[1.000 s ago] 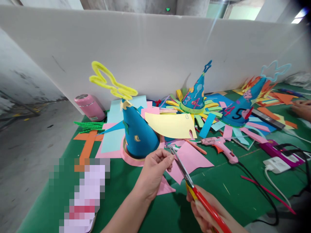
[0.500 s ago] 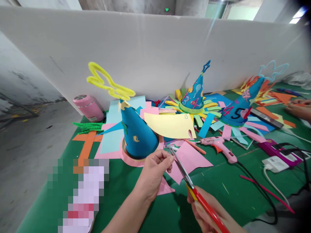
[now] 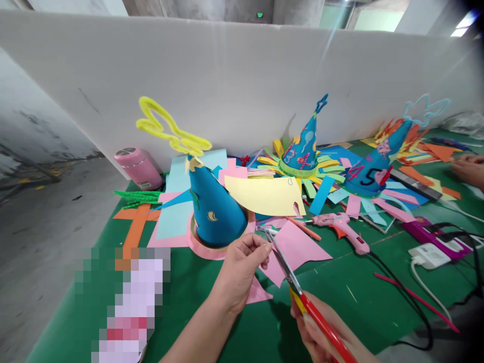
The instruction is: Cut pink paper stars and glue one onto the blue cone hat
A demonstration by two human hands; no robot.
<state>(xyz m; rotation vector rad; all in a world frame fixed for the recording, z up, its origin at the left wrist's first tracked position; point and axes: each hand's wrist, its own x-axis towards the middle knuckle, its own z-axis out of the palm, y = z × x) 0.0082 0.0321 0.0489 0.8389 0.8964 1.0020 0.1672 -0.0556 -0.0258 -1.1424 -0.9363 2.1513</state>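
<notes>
My right hand point(image 3: 321, 327) grips a pair of scissors point(image 3: 288, 272) with red and yellow handles; the blades point up and to the left. My left hand point(image 3: 244, 262) is pinched closed by the blade tips, and whatever lies between its fingertips is too small or hidden to make out. Pink paper point(image 3: 300, 247) lies beneath the blades. Just behind my left hand stands a blue cone hat point(image 3: 217, 212) with a pink brim and a yellow pipe-cleaner shape point(image 3: 170, 128) on top. A sheet of pale yellow paper point(image 3: 264, 194) leans beside it.
A pink glue gun point(image 3: 342, 227) lies to the right, its black cord running forward. Beyond it are a purple power strip point(image 3: 434, 237) and a white plug. Two decorated hats point(image 3: 302, 148) stand farther back. A pink flask point(image 3: 138, 166) is at left; another person's hand point(image 3: 469, 169) shows far right.
Almost nothing differs. Both hands and the scissors stay in the same place, and the view has shifted very slightly. The other person's hand at far right has moved a little.
</notes>
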